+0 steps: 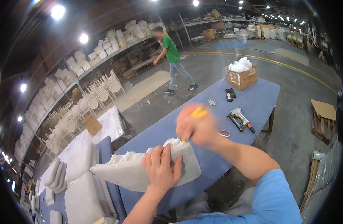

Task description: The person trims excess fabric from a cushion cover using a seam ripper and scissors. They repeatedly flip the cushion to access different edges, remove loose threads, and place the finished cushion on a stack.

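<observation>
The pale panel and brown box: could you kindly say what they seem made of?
The pale panel looks like matt woven fabric, judging by its frayed, ruffled edge; any core is hidden. The brown box is probably cardboard, given its dull, flat walls.

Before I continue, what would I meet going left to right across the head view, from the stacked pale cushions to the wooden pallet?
Stacked pale cushions, left hand, right hand, staple gun, wooden pallet.
</observation>
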A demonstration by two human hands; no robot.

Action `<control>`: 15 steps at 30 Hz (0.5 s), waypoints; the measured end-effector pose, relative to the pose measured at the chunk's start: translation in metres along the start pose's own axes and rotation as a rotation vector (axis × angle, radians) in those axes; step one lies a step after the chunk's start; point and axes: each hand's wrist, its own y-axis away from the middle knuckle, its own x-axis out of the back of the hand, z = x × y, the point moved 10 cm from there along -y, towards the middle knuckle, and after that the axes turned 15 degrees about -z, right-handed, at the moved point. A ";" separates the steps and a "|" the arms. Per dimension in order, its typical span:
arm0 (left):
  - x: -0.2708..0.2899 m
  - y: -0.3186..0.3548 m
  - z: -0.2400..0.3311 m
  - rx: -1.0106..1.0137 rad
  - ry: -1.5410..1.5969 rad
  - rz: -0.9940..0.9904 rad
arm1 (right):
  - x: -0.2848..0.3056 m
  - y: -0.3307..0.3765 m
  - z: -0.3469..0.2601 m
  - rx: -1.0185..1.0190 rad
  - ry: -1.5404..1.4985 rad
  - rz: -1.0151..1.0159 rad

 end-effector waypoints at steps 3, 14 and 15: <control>0.000 -0.004 -0.003 0.012 -0.014 0.010 | 0.003 0.002 -0.013 0.049 -0.153 0.030; -0.002 -0.008 -0.005 0.029 -0.015 0.010 | 0.016 0.017 -0.031 0.337 -0.200 0.084; -0.004 -0.010 -0.004 0.031 -0.006 0.003 | 0.009 0.020 -0.007 0.205 -0.134 0.073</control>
